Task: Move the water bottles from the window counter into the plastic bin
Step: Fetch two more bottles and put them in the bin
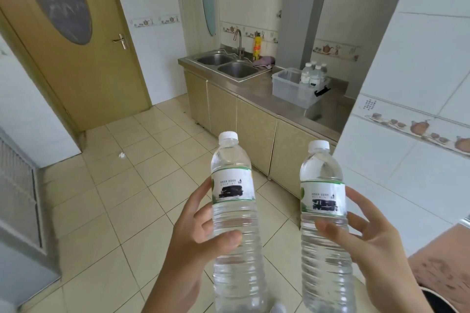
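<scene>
Now left hand [195, 236] fingers curled round bottle [235, 211]; right hand [366, 244] fingers round second bottle [324, 213].

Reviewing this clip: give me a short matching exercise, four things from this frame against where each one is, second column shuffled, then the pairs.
Things:
1. plastic bin
2. yellow spray can
3. left hand
4. purple cloth

Places:
A. lying beside the sink basins, at the can's foot
B. on the steel counter, water bottles standing in its far end
C. upright behind the sink, by the tap
D. grip around one capped water bottle, held upright

Pairs: 1-B, 2-C, 3-D, 4-A
</scene>
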Motion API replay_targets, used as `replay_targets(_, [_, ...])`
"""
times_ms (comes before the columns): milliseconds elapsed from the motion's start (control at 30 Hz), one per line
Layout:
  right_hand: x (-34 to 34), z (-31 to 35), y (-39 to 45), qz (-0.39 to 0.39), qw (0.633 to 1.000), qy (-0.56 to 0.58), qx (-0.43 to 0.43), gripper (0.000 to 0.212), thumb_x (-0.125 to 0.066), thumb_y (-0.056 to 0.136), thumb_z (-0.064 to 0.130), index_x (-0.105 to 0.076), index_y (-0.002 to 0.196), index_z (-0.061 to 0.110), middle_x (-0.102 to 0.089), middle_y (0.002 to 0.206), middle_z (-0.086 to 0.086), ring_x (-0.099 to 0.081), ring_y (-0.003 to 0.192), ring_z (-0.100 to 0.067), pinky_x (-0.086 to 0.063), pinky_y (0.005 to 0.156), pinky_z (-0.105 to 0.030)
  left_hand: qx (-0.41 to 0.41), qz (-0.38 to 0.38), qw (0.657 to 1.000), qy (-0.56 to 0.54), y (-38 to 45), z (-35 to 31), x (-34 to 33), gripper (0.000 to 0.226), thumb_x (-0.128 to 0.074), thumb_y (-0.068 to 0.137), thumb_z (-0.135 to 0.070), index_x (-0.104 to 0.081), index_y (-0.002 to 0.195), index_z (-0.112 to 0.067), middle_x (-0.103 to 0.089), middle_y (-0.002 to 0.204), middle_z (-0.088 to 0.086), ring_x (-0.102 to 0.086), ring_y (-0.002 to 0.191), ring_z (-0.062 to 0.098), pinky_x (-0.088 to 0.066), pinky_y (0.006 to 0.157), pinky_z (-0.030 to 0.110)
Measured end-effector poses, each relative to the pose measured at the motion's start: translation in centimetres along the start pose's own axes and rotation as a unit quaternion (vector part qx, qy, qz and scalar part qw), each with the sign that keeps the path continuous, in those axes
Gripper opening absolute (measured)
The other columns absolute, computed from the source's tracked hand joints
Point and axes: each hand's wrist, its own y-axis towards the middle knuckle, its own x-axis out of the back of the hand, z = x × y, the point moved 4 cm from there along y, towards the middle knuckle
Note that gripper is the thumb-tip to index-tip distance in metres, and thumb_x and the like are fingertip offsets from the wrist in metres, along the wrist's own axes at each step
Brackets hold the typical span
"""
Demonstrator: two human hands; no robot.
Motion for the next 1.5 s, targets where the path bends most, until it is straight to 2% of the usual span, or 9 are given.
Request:
replay_targets(200, [-0.8,0.5,14.0,0.015,1.000,0.009,0.006,0.089,-0.084,0.031,0.039,-0.060,0.116,0.039,-0.077,0.088,-0.001,-0.073,0.077,-0.024,-0.054,0.066,-0.039,0.009,-0.023,1.000,-0.009,12.7,1.1,-1.5,0.098,-0.082,0.040,-0.021,-0.053,0.132,-0.040,-0.075,0.114,0.007,-0.072,0.103,0.027,-0.059,0.073,0.034])
replay_targets(433, [-1.5,3.5,28.0,0.030,0.999,-0.001,0.020,0.088,-0.084,0.036,0.036,-0.060,0.120,0.034,-0.076,0.087,0.000,-0.073,0.071,-0.020,-0.055,0.051,-0.033,0.008,-0.032,0.999,0.008,26.0,0.6,-3.1,0.100,-0.083,0.037,-0.021,-0.054,0.130,-0.042,-0.076,0.112,0.008,-0.071,0.104,0.028,-0.054,0.089,0.053])
replay_targets(733, [-4.8,3.3,43.1,0.004,1.000,0.000,0.000,0.097,-0.092,0.022,0.041,-0.063,0.115,0.034,-0.076,0.089,-0.009,-0.073,0.075,-0.031,-0.056,0.057,-0.036,0.022,-0.029,0.999,0.010,41.7,1.6,-0.8,0.106,-0.084,0.035,-0.017,-0.049,0.135,-0.032,-0.076,0.110,0.014,-0.072,0.102,0.033,-0.047,0.098,0.057])
replay_targets(833, [-6.8,3.0,48.6,-0.019,1.000,0.014,-0.001,0.081,-0.089,0.035,0.025,-0.065,0.113,0.031,-0.076,0.087,-0.009,-0.073,0.072,-0.029,-0.057,0.054,-0.032,0.020,-0.006,1.000,0.016,48.7,1.4,0.1,0.106,-0.084,0.035,-0.019,-0.049,0.134,-0.032,-0.077,0.109,0.011,-0.073,0.100,0.031,-0.052,0.090,0.050])
replay_targets(967, [-9.2,3.4,55.6,-0.056,0.998,0.012,0.001,0.075,-0.096,0.038,0.026,-0.067,0.106,0.037,-0.077,0.089,-0.006,-0.073,0.074,-0.025,-0.054,0.054,-0.027,0.020,0.052,0.998,0.027,58.4,0.3,0.3,0.104,-0.085,0.038,-0.023,-0.048,0.134,-0.037,-0.075,0.114,0.007,-0.071,0.106,0.027,-0.057,0.079,0.037])
replay_targets(1067, [-10.6,3.9,60.1,-0.088,0.996,0.005,0.006,0.079,-0.095,0.037,0.016,-0.067,0.107,0.038,-0.077,0.090,-0.003,-0.072,0.075,-0.022,-0.053,0.061,-0.034,0.023,0.106,0.994,0.029,65.0,-0.9,-0.4,0.100,-0.083,0.042,-0.022,-0.048,0.134,-0.040,-0.075,0.115,0.007,-0.071,0.106,0.024,-0.057,0.076,0.031])
replay_targets(1167, [-10.9,3.9,63.7,-0.123,0.992,0.004,0.002,0.067,-0.085,0.043,0.018,-0.066,0.105,0.037,-0.077,0.087,-0.006,-0.072,0.080,-0.027,-0.054,0.073,-0.041,0.023,0.138,0.990,0.032,70.3,-1.1,-1.7,0.099,-0.085,0.044,-0.022,-0.048,0.135,-0.041,-0.075,0.114,0.009,-0.071,0.106,0.024,-0.055,0.081,0.035])
replay_targets(1267, [-10.0,3.5,67.5,-0.149,0.989,0.002,-0.006,0.076,-0.092,0.042,0.021,-0.063,0.112,0.034,-0.077,0.090,-0.007,-0.071,0.090,-0.031,-0.054,0.083,-0.050,0.037,0.156,0.987,0.027,75.1,-0.4,-3.3,0.101,-0.085,0.041,-0.023,-0.049,0.133,-0.042,-0.074,0.115,0.008,-0.071,0.106,0.023,-0.056,0.078,0.034])
replay_targets(1500, [-7.1,2.0,78.7,-0.197,0.980,0.010,-0.037,0.077,-0.085,0.041,0.021,-0.061,0.113,0.035,-0.076,0.088,-0.005,-0.071,0.082,-0.031,-0.055,0.081,-0.050,0.068,0.152,0.986,0.031,85.9,2.4,-7.6,0.096,-0.083,0.040,-0.021,-0.052,0.127,-0.047,-0.075,0.114,0.005,-0.071,0.105,0.021,-0.058,0.075,0.033])
